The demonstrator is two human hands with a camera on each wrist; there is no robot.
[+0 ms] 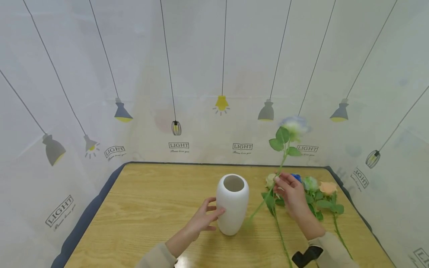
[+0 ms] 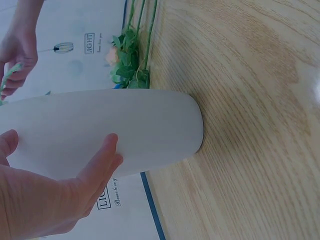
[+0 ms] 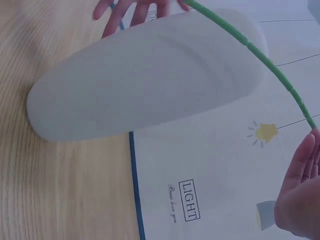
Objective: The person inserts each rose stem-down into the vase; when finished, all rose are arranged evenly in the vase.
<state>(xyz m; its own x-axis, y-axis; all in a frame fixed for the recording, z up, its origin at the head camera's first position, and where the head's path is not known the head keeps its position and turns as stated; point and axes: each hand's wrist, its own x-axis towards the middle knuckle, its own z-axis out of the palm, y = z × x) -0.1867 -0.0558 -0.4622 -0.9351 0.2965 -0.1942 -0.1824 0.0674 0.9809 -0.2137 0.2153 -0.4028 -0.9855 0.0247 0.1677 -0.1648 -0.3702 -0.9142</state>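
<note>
A white vase (image 1: pixel 232 208) stands upright on the table, its round mouth facing up. My left hand (image 1: pixel 202 219) is at the vase's left side, fingers spread and fairly straight, touching or nearly touching its wall; in the left wrist view the left hand (image 2: pixel 55 185) lies along the vase (image 2: pixel 125 130). To the right of the vase, my right hand (image 1: pixel 291 193) pinches the stem of a pale blue-white artificial rose (image 1: pixel 295 128). Its bloom is up and the stem slants down toward the vase's right side. The green stem (image 3: pixel 270 65) crosses before the vase in the right wrist view.
Several other artificial roses lie on the right of the wooden table (image 1: pixel 161 193), among them a peach rose (image 1: pixel 327 188), a pale green rose (image 1: pixel 310 183) and a blue rose (image 1: pixel 296 177). A white printed curtain (image 1: pixel 201 56) hangs behind the table.
</note>
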